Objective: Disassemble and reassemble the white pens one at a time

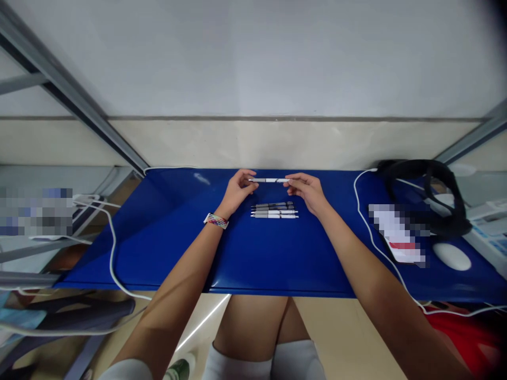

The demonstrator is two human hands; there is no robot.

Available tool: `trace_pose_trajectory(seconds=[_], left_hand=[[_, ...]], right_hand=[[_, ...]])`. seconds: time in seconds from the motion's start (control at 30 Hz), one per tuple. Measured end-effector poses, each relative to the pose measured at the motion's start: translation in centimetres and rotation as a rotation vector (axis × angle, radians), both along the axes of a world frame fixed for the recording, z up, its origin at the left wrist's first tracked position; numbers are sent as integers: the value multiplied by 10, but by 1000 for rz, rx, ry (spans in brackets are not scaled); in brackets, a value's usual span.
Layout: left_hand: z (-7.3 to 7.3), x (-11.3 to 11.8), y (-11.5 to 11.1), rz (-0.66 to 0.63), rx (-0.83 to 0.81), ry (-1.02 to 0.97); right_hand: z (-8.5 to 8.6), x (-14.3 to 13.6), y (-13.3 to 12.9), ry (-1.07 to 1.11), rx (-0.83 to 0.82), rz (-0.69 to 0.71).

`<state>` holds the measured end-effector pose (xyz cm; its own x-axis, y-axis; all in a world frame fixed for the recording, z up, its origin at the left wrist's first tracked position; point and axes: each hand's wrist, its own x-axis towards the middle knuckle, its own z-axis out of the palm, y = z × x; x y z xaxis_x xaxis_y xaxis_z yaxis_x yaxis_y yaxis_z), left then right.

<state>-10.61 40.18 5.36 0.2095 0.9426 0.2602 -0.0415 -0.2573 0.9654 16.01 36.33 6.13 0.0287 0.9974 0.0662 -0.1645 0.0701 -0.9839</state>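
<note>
A white pen with a grey grip (270, 180) lies crosswise between my two hands, its tip to the left. My right hand (307, 188) pinches the pen's right end between thumb and fingers. At the tip end, my left hand (240, 189), with a colourful woven band on the wrist, has its thumb and fingers curled around the pen. Just below, several pens lie in a close row on the blue tabletop (170, 232), tips also to the left. Closest to me is a white and grey pen (274, 215); a darker pen (273, 205) lies at the far side of the row.
On the right are a black looped strap or headset (443, 211), a blurred-out phone-like item (398, 235) and a white computer mouse (452, 256). White cables (362, 211) run along both sides. A pale wall (277, 142) backs the table, with metal posts (95, 116) at the sides.
</note>
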Motion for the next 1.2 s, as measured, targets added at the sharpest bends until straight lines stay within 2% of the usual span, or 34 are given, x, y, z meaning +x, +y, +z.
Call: trace_pose_trajectory(seconds=[0.17, 0.37, 0.57, 1.0, 1.1, 1.2], left_hand=[[2, 0, -2, -25, -47, 16], [3, -1, -2, -46, 18, 30], [0, -2, 1, -54, -48, 6], [2, -3, -1, -112, 28, 14], [3, -2, -1, -99, 15, 15], [5, -1, -2, -62, 6, 1]], right_hand=[[0, 0, 0, 0, -6, 6], [-2, 0, 1, -3, -3, -9], [-3, 1, 2, 2, -7, -8], [-2, 3, 1, 6, -27, -42], [0, 2, 1, 63, -45, -30], [6, 1, 1, 225, -93, 53]])
